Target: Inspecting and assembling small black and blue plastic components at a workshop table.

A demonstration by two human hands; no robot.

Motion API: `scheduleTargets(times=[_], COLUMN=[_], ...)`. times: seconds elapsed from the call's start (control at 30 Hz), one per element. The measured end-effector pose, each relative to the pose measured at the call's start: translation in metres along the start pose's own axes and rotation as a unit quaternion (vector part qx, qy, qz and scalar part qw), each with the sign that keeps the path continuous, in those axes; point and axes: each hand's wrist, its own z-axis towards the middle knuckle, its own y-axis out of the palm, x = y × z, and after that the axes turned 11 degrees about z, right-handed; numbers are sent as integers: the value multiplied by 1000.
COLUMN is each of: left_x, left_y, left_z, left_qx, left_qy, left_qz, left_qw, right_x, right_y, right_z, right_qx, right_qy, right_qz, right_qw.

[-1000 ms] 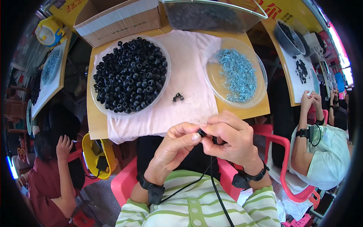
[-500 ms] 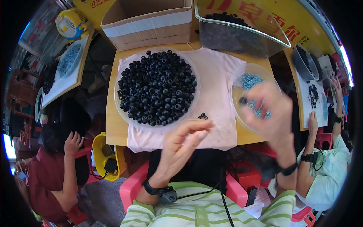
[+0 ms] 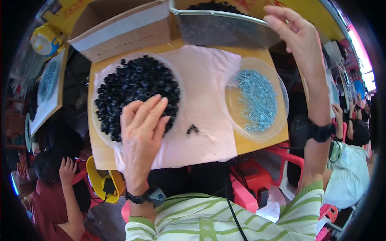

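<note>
My left hand [image 3: 142,130] rests over a round clear tray [image 3: 95,130] heaped with black beads [image 3: 134,80]. Its fingers stretch across the pile, with a gap between thumb and forefinger and no bead visible between them. Raised at the far right, my right hand [image 3: 299,38] is open at the right end of a clear plastic bin [image 3: 225,32], fingers apart and nothing seen in them. Dark pieces [image 3: 217,7] fill part of that bin. A round clear dish [image 3: 232,108] on the right holds small shiny blue pieces [image 3: 259,98].
A few small black pieces [image 3: 192,129] lie on the pink cloth [image 3: 205,88] between tray and dish. An open cardboard box [image 3: 124,44] stands behind the tray. Co-workers sit at both sides. A yellow bin [image 3: 96,182] hangs below the table's left front.
My right hand has moved from over the blue pieces up to the bin's right end. My left hand has gone left onto the black beads. The view has shifted.
</note>
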Motion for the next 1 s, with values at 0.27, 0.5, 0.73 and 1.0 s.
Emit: scheduleTargets(times=[0.27, 0.5, 0.73, 1.0], left_x=[-9, -10, -13, -14], left_y=[0, -4, 0, -5], left_z=[-5, -10, -6, -12], left_qx=[-6, 4, -8, 52], left_qy=[-2, -5, 18, -22], left_qz=[14, 34, 33, -67], left_qw=[1000, 999, 999, 996], right_x=[26, 33, 33, 11], right_y=[18, 48, 54, 35], right_z=[-130, -154, -160, -163], right_qx=[-220, -183, -152, -79], right_qy=[-15, -28, -27, 56], right_qz=[-9, -35, -15, 153], right_qw=[975, 982, 988, 983])
